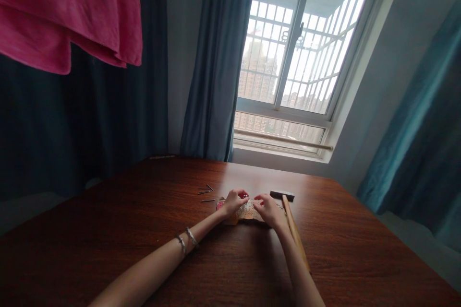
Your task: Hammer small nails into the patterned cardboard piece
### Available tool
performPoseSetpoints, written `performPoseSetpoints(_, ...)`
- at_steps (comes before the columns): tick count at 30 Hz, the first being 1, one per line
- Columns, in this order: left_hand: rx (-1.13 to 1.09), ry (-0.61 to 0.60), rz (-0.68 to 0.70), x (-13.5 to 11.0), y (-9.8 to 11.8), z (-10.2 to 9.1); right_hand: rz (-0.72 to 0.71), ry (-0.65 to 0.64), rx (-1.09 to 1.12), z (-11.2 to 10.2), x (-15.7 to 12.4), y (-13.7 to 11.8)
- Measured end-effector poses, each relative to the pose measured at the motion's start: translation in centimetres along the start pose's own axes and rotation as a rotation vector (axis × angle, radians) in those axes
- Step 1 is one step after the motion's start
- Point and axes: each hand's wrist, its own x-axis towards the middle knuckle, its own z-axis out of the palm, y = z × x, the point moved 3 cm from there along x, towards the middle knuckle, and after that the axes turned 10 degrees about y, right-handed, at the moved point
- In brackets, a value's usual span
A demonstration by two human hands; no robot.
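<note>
A pale, speckled slab-like piece with rough, dark lower edges and a pink patch at its left end lies on the table. My left hand is over its left part, thumb and fingers pinched together; anything between the tips is too small to name. Over the right part, my right hand has its fingers curled inward, and its fingertips are close to the slab's top. What they grip, if anything, is hidden. Just right of that hand rests a hammer with a dark head and wooden handle, partly behind my right forearm.
Several nails lie left of the slab on the brown wooden table. Behind it are blue curtains and a barred window. A pink cloth hangs at the upper left.
</note>
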Motion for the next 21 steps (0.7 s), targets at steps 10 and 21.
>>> performPoseSetpoints(10,0.024,0.035,-0.048,-0.1,0.1,-0.2,0.284,0.151,-0.793,-10.3,-10.2,2.3)
performPoseSetpoints(21,0.018,0.017,-0.022,-0.4,0.3,-0.3,0.262,0.079,-0.871,-8.9,-12.3,3.1)
